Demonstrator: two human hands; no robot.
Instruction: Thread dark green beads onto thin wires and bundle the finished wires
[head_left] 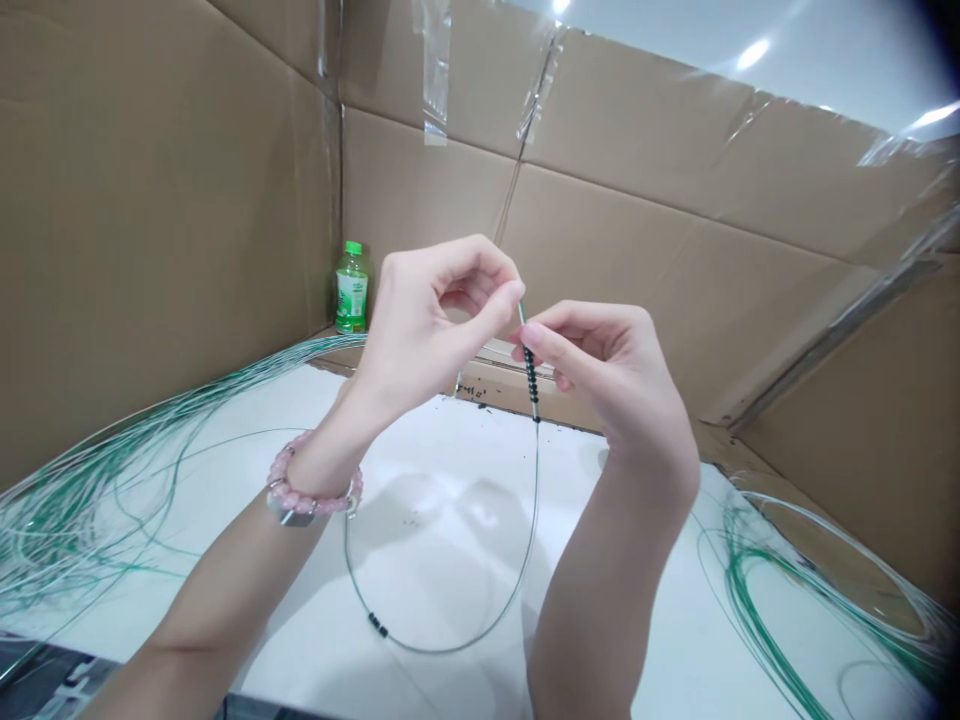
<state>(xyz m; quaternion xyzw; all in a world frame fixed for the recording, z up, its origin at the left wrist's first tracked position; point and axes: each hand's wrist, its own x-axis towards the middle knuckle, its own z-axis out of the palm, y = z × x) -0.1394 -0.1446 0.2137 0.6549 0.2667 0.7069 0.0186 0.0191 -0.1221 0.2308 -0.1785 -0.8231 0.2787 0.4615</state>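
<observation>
A thin grey-green cable hangs in a wide loop below my hands, over the white tabletop. My left hand pinches its upper end between thumb and index finger. Just to the right and slightly lower, my right hand is closed in a pinch on the same cable. A row of small black rings sits on the cable below the right fingertips. Lower on the loop, a few more black pieces are threaded at the left. The cable's other end is hidden behind my left wrist, which wears a pink bead bracelet.
Green and white cables lie in a loose heap on the left, and a coiled bundle is on the right. A green bottle stands in the back left corner. Cardboard walls enclose the white table. Tiny black bits lie at its back edge.
</observation>
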